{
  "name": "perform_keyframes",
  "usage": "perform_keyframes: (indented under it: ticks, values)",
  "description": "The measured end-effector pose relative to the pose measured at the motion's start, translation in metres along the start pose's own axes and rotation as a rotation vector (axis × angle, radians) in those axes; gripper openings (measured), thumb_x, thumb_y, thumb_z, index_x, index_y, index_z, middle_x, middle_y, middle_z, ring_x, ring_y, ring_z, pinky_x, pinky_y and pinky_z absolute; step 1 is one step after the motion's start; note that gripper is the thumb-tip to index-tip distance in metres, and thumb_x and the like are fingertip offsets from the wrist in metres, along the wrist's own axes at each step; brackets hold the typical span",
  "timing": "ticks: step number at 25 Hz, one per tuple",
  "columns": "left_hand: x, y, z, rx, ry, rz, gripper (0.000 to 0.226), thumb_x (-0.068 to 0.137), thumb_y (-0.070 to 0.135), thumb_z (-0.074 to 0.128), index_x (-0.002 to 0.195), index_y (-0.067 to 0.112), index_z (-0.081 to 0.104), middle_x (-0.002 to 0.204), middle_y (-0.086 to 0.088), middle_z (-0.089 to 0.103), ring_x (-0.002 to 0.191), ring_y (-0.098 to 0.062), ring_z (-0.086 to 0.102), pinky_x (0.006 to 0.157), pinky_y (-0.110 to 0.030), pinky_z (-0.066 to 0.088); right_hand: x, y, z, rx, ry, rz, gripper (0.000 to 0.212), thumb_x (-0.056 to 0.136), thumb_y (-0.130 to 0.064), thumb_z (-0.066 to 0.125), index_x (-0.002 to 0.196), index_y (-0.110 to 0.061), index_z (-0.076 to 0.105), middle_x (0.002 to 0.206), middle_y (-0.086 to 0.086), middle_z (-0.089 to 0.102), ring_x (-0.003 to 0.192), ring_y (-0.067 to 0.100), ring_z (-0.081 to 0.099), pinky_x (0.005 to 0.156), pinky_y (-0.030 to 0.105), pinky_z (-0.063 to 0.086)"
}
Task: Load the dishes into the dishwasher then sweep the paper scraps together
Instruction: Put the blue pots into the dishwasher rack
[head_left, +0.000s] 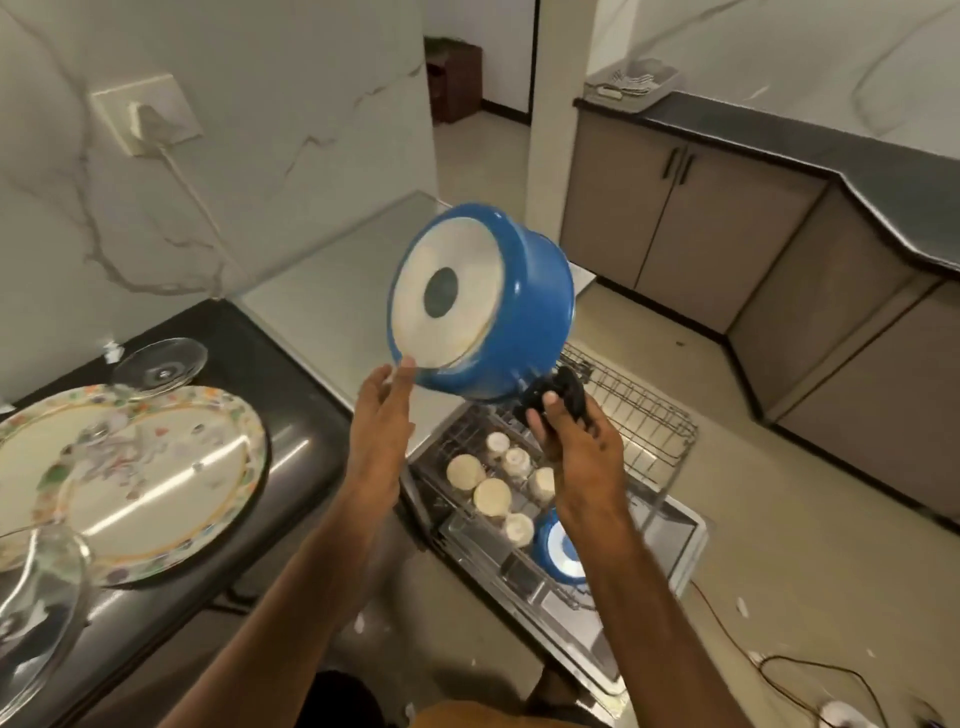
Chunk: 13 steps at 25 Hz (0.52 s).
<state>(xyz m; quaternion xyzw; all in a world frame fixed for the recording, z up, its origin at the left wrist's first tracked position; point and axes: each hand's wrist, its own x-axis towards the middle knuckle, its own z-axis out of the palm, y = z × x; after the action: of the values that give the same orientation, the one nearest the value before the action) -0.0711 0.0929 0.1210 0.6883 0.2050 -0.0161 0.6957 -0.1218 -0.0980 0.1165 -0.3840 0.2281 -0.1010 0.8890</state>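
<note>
A blue pot (524, 291) hangs in the air above the open dishwasher, tipped so its pale round base faces me. My right hand (569, 431) grips its black handle (558, 389). My left hand (382, 410) is open, fingertips touching the pot's lower rim. Below, the pulled-out dishwasher rack (639, 410) holds several upturned cream cups (491, 496) and another blue pot (558, 545), partly hidden by my right forearm. On the dark counter at left lie a large floral plate (135, 467), a small glass bowl (161, 361) and a glass dish (36, 597).
Paper scraps lie on the counter (110, 351) and on the floor (742, 605) to the right of the dishwasher door (571, 639). A cable (789, 670) runs over the floor at lower right. Beige cabinets (727, 249) with a dark worktop stand to the right.
</note>
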Motion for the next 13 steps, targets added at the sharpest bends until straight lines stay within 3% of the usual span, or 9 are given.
perform_keyframes:
  ticks: [3, 6, 9, 13]
  values:
    - [-0.005, -0.016, 0.067, 0.124, -0.153, 0.025, 0.046, 0.095, 0.061, 0.062, 0.132, 0.033, 0.059, 0.126, 0.009, 0.066, 0.115, -0.013, 0.066, 0.095, -0.036, 0.056, 0.037, -0.028, -0.054, 0.182, 0.112, 0.089, 0.025, 0.096, 0.001, 0.068, 0.118, -0.01, 0.071, 0.113, 0.01, 0.079, 0.105, 0.024, 0.077, 0.084, 0.027, 0.064]
    - [0.001, -0.032, 0.117, 0.296, -0.224, 0.077, 0.048, 0.089, 0.065, 0.064, 0.127, 0.036, 0.064, 0.123, 0.009, 0.07, 0.113, -0.011, 0.067, 0.102, -0.044, 0.056, 0.072, -0.047, -0.11, 0.291, 0.212, 0.119, 0.029, 0.097, 0.001, 0.066, 0.125, -0.007, 0.069, 0.109, 0.008, 0.08, 0.106, 0.024, 0.076, 0.078, 0.025, 0.064]
    - [0.004, -0.057, 0.15, 0.489, -0.288, 0.079, 0.044, 0.093, 0.06, 0.065, 0.129, 0.033, 0.066, 0.122, 0.011, 0.068, 0.113, -0.009, 0.065, 0.104, -0.042, 0.054, 0.093, -0.054, -0.164, 0.333, 0.285, 0.111, 0.032, 0.099, 0.001, 0.063, 0.13, -0.006, 0.066, 0.104, 0.004, 0.081, 0.113, 0.023, 0.072, 0.074, 0.022, 0.062]
    - [0.009, -0.085, 0.169, 0.658, -0.294, 0.082, 0.039, 0.096, 0.048, 0.068, 0.128, 0.026, 0.067, 0.124, 0.007, 0.067, 0.112, -0.012, 0.064, 0.097, -0.032, 0.05, 0.119, -0.044, -0.213, 0.352, 0.363, 0.162, 0.04, 0.1, 0.0, 0.063, 0.139, -0.005, 0.062, 0.128, 0.009, 0.073, 0.125, 0.026, 0.066, 0.072, 0.021, 0.062]
